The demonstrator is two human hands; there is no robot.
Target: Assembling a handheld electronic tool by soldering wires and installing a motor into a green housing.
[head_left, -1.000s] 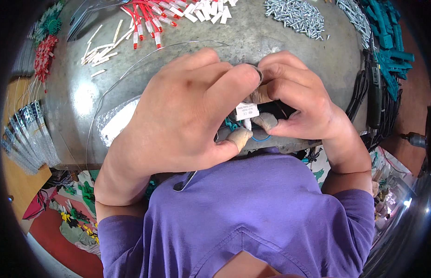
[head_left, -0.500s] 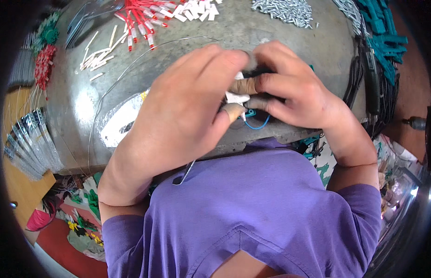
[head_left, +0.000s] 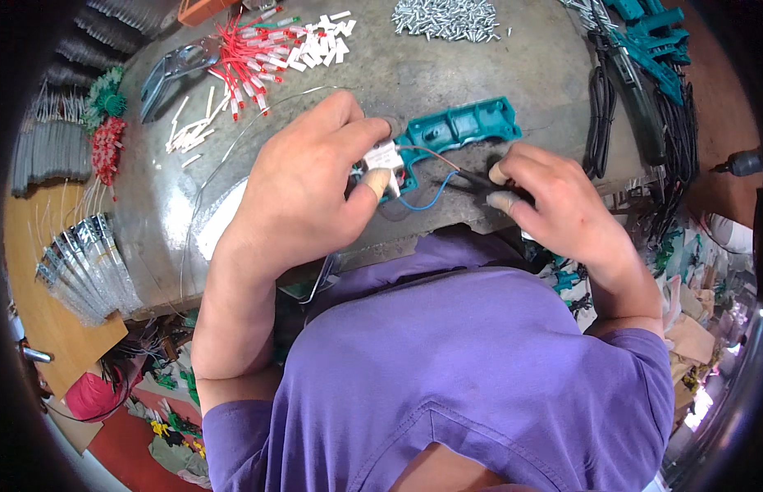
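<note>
My left hand point(head_left: 308, 184) pinches a small white block-shaped part point(head_left: 383, 156) between thumb and forefinger, pressed against the left end of a teal plastic housing point(head_left: 459, 127) lying on the grey worktop point(head_left: 414, 70). A brown wire point(head_left: 435, 156) and a blue wire point(head_left: 422, 199) run from the white part toward my right hand point(head_left: 562, 209). That hand grips a thin dark tool or cable end point(head_left: 480, 180) between thumb and fingertips, just right of the housing's lower edge. Both thumbs wear tan finger wraps.
A bundle of red wires point(head_left: 246, 53) and small white pieces point(head_left: 320, 45) lie at the back left. A heap of silver screws point(head_left: 447, 16) sits at the back. Black cables point(head_left: 599, 123) and teal parts point(head_left: 652, 49) crowd the right. Grey strip bundles point(head_left: 86, 271) lie left.
My hands have drawn apart: the right hand moved right and down, pulling away from the left. The teal housing and the wires, hidden before, now show between them.
</note>
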